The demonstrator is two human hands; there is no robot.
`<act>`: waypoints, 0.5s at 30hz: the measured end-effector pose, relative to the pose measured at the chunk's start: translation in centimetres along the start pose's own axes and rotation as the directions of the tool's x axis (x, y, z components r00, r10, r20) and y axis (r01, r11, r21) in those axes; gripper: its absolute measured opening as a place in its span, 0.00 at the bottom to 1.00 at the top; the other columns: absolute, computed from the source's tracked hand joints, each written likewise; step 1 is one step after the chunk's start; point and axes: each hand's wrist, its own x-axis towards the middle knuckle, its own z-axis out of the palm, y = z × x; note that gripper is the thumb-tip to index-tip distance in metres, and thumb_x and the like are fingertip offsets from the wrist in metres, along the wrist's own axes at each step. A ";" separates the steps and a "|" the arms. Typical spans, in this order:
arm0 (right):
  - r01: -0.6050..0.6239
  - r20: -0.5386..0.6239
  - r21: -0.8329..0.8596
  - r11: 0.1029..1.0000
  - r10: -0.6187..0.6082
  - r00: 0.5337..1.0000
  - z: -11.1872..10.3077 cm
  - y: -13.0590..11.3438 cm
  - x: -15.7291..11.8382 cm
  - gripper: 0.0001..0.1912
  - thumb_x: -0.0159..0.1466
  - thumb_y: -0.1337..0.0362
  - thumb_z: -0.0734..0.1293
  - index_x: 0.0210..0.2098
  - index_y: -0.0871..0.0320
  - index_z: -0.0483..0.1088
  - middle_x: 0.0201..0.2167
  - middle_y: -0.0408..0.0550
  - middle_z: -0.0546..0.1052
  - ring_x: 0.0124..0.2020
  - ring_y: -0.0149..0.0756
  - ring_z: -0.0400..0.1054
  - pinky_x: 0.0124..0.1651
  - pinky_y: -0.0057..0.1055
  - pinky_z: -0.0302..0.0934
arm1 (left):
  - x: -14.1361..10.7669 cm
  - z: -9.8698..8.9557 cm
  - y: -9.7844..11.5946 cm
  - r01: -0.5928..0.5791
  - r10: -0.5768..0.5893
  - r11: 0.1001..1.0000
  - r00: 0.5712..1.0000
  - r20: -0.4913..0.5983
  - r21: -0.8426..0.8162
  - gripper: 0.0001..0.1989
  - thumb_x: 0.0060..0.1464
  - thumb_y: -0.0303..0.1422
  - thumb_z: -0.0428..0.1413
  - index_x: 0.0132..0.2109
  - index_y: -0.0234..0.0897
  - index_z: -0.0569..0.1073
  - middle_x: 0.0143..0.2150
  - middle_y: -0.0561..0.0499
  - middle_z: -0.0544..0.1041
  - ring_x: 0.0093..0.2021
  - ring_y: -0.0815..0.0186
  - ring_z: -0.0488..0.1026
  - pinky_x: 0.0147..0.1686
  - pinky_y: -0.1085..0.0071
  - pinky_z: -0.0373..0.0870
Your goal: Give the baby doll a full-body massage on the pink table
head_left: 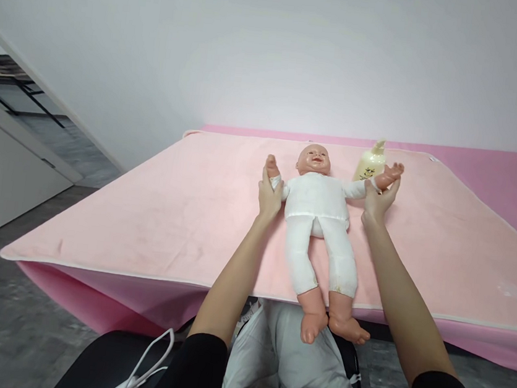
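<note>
A baby doll (pixel 318 198) with a white cloth body lies face up, its head toward the wall and its feet over the near table edge. My left hand (pixel 270 196) is wrapped round the doll's arm on the left, near its wrist. On the other side my right hand (pixel 379 203) grips the doll's other arm at the wrist. Both doll arms are spread outward, with the plastic hands showing above my fingers. Just behind my right hand stands a cream pump bottle (pixel 369 165), partly covered by the doll's arm.
A pale pink blanket (pixel 145 206) covers the table over a darker pink cloth (pixel 511 185). A white wall (pixel 301 62) rises behind the table. Below the near edge are a black chair (pixel 94 362) and a white cable (pixel 151 356) at the left.
</note>
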 end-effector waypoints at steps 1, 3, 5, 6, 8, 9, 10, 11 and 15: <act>0.036 0.054 -0.015 0.999 -0.035 0.998 0.1 -0.4 -0.2 0.35 0.56 0.66 0.63 0.62 0.55 0.53 0.59 0.54 0.60 0.56 0.40 0.59 0.53 0.40 0.62 | -0.2 0.0 0.3 -0.035 0.030 0.994 0.998 0.048 0.106 0.32 0.58 0.36 0.48 0.67 0.42 0.46 0.48 0.43 0.68 0.47 0.58 0.69 0.47 0.61 0.66; 0.110 0.169 -0.042 0.993 -0.101 0.980 0.2 -0.9 -0.6 0.36 0.54 0.69 0.63 0.63 0.55 0.53 0.57 0.52 0.64 0.54 0.40 0.61 0.53 0.39 0.61 | -0.5 0.1 0.8 -0.136 0.092 0.945 0.983 0.158 0.298 0.30 0.58 0.36 0.48 0.67 0.43 0.50 0.47 0.43 0.67 0.46 0.58 0.68 0.46 0.62 0.65; 0.214 0.293 -0.102 0.971 -0.176 0.940 0.3 -1.2 -1.2 0.37 0.53 0.71 0.62 0.62 0.55 0.55 0.54 0.50 0.67 0.52 0.40 0.62 0.53 0.38 0.59 | -0.7 0.3 1.3 -0.256 0.153 0.865 0.954 0.259 0.432 0.27 0.59 0.35 0.46 0.65 0.47 0.55 0.46 0.43 0.65 0.46 0.58 0.67 0.46 0.64 0.64; 0.278 0.360 -0.152 0.948 -0.209 0.909 0.3 -1.2 -1.6 0.36 0.53 0.73 0.61 0.62 0.55 0.56 0.53 0.50 0.68 0.51 0.40 0.62 0.53 0.38 0.59 | -0.8 0.3 1.5 -0.297 0.172 0.827 0.942 0.288 0.477 0.26 0.59 0.34 0.45 0.65 0.49 0.56 0.46 0.44 0.65 0.46 0.58 0.67 0.46 0.64 0.63; 0.417 0.496 -0.273 0.867 -0.245 0.833 0.5 -1.4 -2.3 0.34 0.54 0.75 0.59 0.60 0.55 0.61 0.48 0.51 0.70 0.48 0.40 0.62 0.52 0.38 0.58 | -0.8 0.4 1.9 -0.337 0.189 0.775 0.931 0.312 0.534 0.25 0.61 0.33 0.43 0.64 0.52 0.57 0.45 0.44 0.65 0.45 0.59 0.66 0.45 0.65 0.62; 0.480 0.551 -0.328 0.813 -0.248 0.797 0.5 -1.4 -2.7 0.33 0.55 0.76 0.57 0.59 0.54 0.63 0.46 0.51 0.70 0.46 0.41 0.62 0.51 0.38 0.57 | -0.9 0.4 2.0 -0.346 0.193 0.759 0.928 0.317 0.551 0.24 0.61 0.33 0.42 0.64 0.53 0.58 0.44 0.44 0.64 0.45 0.59 0.66 0.45 0.65 0.62; 0.532 0.593 -0.374 0.760 -0.245 0.767 0.6 -1.5 -3.1 0.32 0.56 0.77 0.56 0.58 0.53 0.64 0.44 0.51 0.70 0.44 0.41 0.62 0.50 0.38 0.56 | -0.9 0.4 2.1 -0.355 0.197 0.746 0.926 0.323 0.563 0.24 0.61 0.32 0.42 0.63 0.54 0.58 0.44 0.44 0.64 0.45 0.59 0.65 0.45 0.65 0.62; 0.572 0.621 -0.408 0.712 -0.242 0.745 0.7 -1.6 -3.4 0.31 0.57 0.77 0.55 0.57 0.52 0.65 0.44 0.52 0.70 0.43 0.41 0.61 0.49 0.38 0.56 | -0.9 0.4 2.2 -0.364 0.199 0.734 0.923 0.330 0.573 0.24 0.61 0.32 0.42 0.63 0.54 0.59 0.45 0.44 0.64 0.46 0.58 0.65 0.45 0.65 0.61; 0.628 0.651 -0.480 0.613 -0.231 0.723 1.0 -1.9 -4.0 0.30 0.59 0.77 0.54 0.56 0.49 0.67 0.46 0.52 0.70 0.42 0.41 0.59 0.47 0.38 0.53 | -1.0 0.4 2.3 -0.387 0.202 0.707 0.913 0.355 0.592 0.24 0.61 0.30 0.41 0.62 0.55 0.60 0.46 0.43 0.64 0.48 0.57 0.63 0.45 0.64 0.60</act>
